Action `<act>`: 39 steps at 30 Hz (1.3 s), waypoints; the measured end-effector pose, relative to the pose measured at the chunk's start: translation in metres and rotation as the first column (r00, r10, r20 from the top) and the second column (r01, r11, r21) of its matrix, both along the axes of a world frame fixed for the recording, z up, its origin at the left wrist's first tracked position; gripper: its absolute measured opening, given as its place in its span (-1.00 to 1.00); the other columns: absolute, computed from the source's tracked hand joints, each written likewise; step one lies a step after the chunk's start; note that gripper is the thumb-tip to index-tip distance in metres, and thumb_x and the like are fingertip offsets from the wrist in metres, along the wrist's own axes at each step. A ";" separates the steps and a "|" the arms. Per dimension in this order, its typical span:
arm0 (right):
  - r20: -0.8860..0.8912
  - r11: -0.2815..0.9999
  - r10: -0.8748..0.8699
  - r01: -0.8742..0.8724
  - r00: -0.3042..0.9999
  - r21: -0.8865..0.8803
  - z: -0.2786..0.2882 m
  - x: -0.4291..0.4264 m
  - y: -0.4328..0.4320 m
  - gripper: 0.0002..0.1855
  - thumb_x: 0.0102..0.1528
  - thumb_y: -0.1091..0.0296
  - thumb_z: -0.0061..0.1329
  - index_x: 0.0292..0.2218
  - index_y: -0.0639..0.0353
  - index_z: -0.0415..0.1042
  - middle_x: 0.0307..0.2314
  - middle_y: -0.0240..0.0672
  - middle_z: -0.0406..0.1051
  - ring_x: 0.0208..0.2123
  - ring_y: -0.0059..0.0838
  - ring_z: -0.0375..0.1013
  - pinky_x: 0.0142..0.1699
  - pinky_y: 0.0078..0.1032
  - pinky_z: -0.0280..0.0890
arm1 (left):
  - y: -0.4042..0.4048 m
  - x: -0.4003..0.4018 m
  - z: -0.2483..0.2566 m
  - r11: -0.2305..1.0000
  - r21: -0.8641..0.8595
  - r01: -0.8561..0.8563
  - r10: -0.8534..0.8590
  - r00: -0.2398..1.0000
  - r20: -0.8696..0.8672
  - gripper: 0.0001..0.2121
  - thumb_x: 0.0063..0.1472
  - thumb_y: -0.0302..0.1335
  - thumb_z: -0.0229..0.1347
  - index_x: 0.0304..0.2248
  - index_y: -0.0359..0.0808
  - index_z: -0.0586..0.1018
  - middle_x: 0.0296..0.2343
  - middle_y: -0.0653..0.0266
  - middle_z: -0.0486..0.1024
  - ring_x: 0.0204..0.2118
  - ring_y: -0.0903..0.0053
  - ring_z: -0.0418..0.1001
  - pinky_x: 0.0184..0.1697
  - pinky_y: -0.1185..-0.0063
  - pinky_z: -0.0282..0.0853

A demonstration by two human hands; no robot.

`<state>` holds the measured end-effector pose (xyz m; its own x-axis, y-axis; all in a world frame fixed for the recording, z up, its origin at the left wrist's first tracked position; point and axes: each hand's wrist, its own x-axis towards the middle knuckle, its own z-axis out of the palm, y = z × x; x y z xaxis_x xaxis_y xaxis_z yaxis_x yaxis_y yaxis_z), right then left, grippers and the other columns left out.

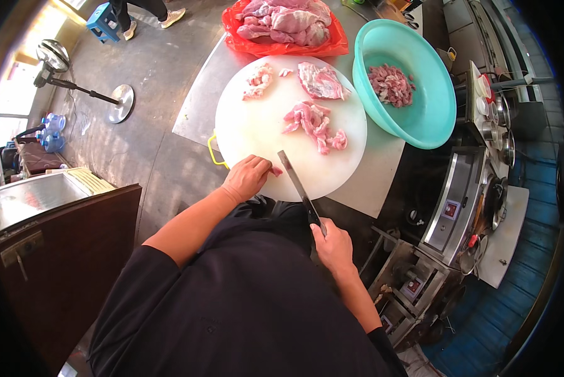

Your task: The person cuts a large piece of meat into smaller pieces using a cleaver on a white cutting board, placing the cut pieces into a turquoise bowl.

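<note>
My right hand (334, 246) grips the black handle of a kitchen knife (295, 177), whose blade points away from me over the round white cutting board (244, 127). Near the board's front edge, my left hand (249, 177) has its fingers curled down on a small piece of raw meat (276, 171), which sticks out beside the blade. Beyond the knife lie a pile of raw meat strips (308, 121) and a larger slab of meat (323, 81). Pale fatty trimmings (259, 81) rest at the board's far left.
Behind the board, a red plastic bag (234, 43) holds large pieces of raw meat (291, 22). A turquoise basin (430, 101) with cut meat (391, 86) stands at the right. Left are a floor fan (120, 102) and a brown cabinet (69, 254); another person's legs (145, 7) show beyond.
</note>
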<state>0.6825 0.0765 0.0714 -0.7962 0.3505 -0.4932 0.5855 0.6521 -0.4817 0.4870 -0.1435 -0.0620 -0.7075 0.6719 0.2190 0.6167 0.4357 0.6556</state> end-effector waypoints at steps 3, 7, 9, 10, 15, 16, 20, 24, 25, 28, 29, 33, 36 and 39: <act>-0.066 0.998 0.060 -0.059 0.996 0.023 0.005 -0.008 0.001 -0.66 0.32 0.08 0.04 -0.09 0.17 0.59 -0.36 -0.02 0.62 -0.28 0.11 0.60 -0.16 -0.09 0.46 | 0.003 0.003 -0.006 1.000 0.012 -0.017 0.018 0.998 -0.054 -0.78 0.07 -0.60 0.25 -0.24 -0.22 0.66 -0.29 0.29 0.58 -0.20 0.30 0.54 -0.09 0.38 0.52; -0.028 0.987 0.153 -0.152 0.988 0.049 0.006 -0.011 0.007 -0.69 0.32 0.10 0.04 -0.11 0.15 0.58 -0.36 -0.04 0.62 -0.28 0.08 0.61 -0.16 -0.09 0.47 | 0.006 0.006 -0.015 0.999 0.003 -0.037 0.037 0.996 -0.077 -0.75 0.05 -0.62 0.25 -0.23 -0.22 0.65 -0.27 0.29 0.58 -0.19 0.30 0.54 -0.09 0.38 0.53; -0.018 0.982 0.180 -0.179 0.983 0.054 0.004 -0.012 0.010 -0.69 0.32 0.09 0.05 -0.12 0.14 0.58 -0.37 -0.04 0.62 -0.29 0.08 0.61 -0.16 -0.08 0.47 | 0.007 0.006 -0.014 1.000 -0.006 -0.027 0.026 0.997 -0.073 -0.73 0.04 -0.64 0.24 -0.22 -0.21 0.66 -0.26 0.30 0.58 -0.19 0.29 0.54 -0.09 0.38 0.53; -0.015 0.980 0.193 -0.192 0.981 0.050 0.001 -0.013 0.012 -0.68 0.30 0.09 0.06 -0.11 0.14 0.59 -0.40 -0.02 0.61 -0.30 0.11 0.60 -0.17 -0.07 0.46 | 0.007 0.006 -0.013 1.000 -0.005 -0.026 0.026 0.997 -0.073 -0.73 0.04 -0.64 0.24 -0.22 -0.21 0.66 -0.26 0.30 0.58 -0.19 0.29 0.54 -0.09 0.38 0.53; -0.029 0.965 0.254 -0.251 0.967 0.077 -0.010 -0.037 0.012 -0.67 0.30 0.08 0.06 -0.09 0.15 0.58 -0.43 0.02 0.59 -0.30 0.15 0.59 -0.16 -0.03 0.45 | 0.008 0.007 -0.010 0.999 -0.045 -0.030 0.026 0.995 -0.093 -0.70 0.02 -0.65 0.24 -0.20 -0.19 0.67 -0.24 0.32 0.58 -0.18 0.29 0.54 -0.03 0.38 0.51; -0.042 0.950 0.297 -0.291 0.954 0.113 -0.011 -0.045 0.011 -0.69 0.31 0.09 0.04 -0.10 0.12 0.58 -0.44 0.01 0.59 -0.32 0.15 0.59 -0.19 -0.03 0.46 | 0.009 0.007 -0.008 0.999 -0.043 -0.028 0.024 0.995 -0.093 -0.70 0.02 -0.65 0.24 -0.20 -0.19 0.67 -0.24 0.32 0.58 -0.18 0.29 0.54 -0.03 0.38 0.51; -0.023 0.924 0.363 -0.357 0.931 0.140 -0.012 -0.054 0.021 -0.71 0.32 0.12 0.02 -0.10 0.11 0.56 -0.45 0.03 0.59 -0.34 0.17 0.59 -0.19 0.02 0.46 | 0.010 0.004 -0.005 0.999 -0.032 -0.012 0.008 0.993 -0.119 -0.72 0.04 -0.63 0.22 -0.21 -0.19 0.67 -0.25 0.32 0.58 -0.18 0.29 0.53 -0.03 0.38 0.51; 0.092 0.926 0.362 -0.369 0.928 0.076 -0.006 -0.023 0.047 -0.70 0.33 0.12 0.00 -0.10 0.15 0.54 -0.41 0.09 0.59 -0.29 0.21 0.58 -0.12 0.06 0.45 | 0.010 0.004 -0.012 0.999 -0.020 -0.036 0.034 0.996 -0.084 -0.79 0.06 -0.61 0.22 -0.27 -0.22 0.65 -0.28 0.28 0.58 -0.19 0.30 0.53 -0.06 0.36 0.50; 0.145 0.930 0.351 -0.363 0.925 0.065 -0.004 -0.012 0.052 -0.69 0.33 0.12 0.00 -0.09 0.16 0.54 -0.39 0.10 0.59 -0.27 0.22 0.58 -0.11 0.06 0.45 | 0.009 0.004 -0.014 0.999 -0.018 -0.037 0.036 0.996 -0.084 -0.79 0.06 -0.61 0.22 -0.27 -0.22 0.65 -0.28 0.28 0.58 -0.19 0.30 0.53 -0.06 0.36 0.50; 0.194 0.964 0.259 -0.267 0.946 0.012 0.002 0.015 0.061 -0.67 0.32 0.10 0.01 -0.09 0.19 0.55 -0.36 0.12 0.58 -0.24 0.23 0.57 -0.08 0.06 0.44 | 0.007 0.006 -0.012 0.996 0.020 -0.091 0.092 0.993 -0.078 -0.81 0.06 -0.61 0.21 -0.29 -0.23 0.64 -0.31 0.27 0.57 -0.20 0.30 0.53 -0.08 0.36 0.50; 0.194 0.964 0.258 -0.266 0.947 0.014 0.003 0.022 0.063 -0.67 0.32 0.10 0.01 -0.09 0.19 0.55 -0.36 0.12 0.58 -0.24 0.23 0.57 -0.08 0.06 0.44 | 0.008 0.005 -0.009 0.996 0.011 -0.092 0.092 0.995 -0.047 -0.82 0.05 -0.61 0.21 -0.30 -0.23 0.64 -0.33 0.27 0.56 -0.20 0.29 0.52 -0.08 0.36 0.50; 0.211 0.985 0.163 -0.149 0.964 -0.083 -0.009 0.040 0.072 -0.62 0.28 0.06 0.06 -0.16 0.25 0.56 -0.37 0.10 0.58 -0.24 0.22 0.57 -0.08 -0.03 0.44 | 0.000 -0.001 0.001 0.999 -0.032 -0.014 0.015 1.000 0.005 -0.85 0.04 -0.59 0.22 -0.34 -0.24 0.63 -0.40 0.25 0.54 -0.24 0.27 0.53 -0.12 0.36 0.50; 0.221 0.987 0.112 -0.083 0.969 -0.138 -0.015 0.049 0.074 -0.60 0.26 0.04 0.09 -0.21 0.29 0.56 -0.40 0.09 0.56 -0.27 0.19 0.56 -0.12 -0.10 0.43 | 0.002 -0.006 0.010 1.000 0.015 0.001 0.000 1.000 -0.030 -0.87 0.01 -0.57 0.23 -0.38 -0.23 0.63 -0.43 0.26 0.52 -0.24 0.27 0.54 -0.12 0.36 0.50; 0.188 0.984 0.044 -0.010 0.981 -0.177 -0.014 0.054 0.069 -0.58 0.24 0.03 0.12 -0.24 0.32 0.55 -0.44 0.07 0.53 -0.34 0.14 0.55 -0.17 -0.17 0.42 | 0.006 -0.010 0.003 0.968 -0.234 0.096 -0.063 0.988 0.143 -0.90 0.03 -0.57 0.22 -0.40 -0.25 0.62 -0.32 0.23 0.56 -0.18 0.26 0.55 -0.09 0.35 0.50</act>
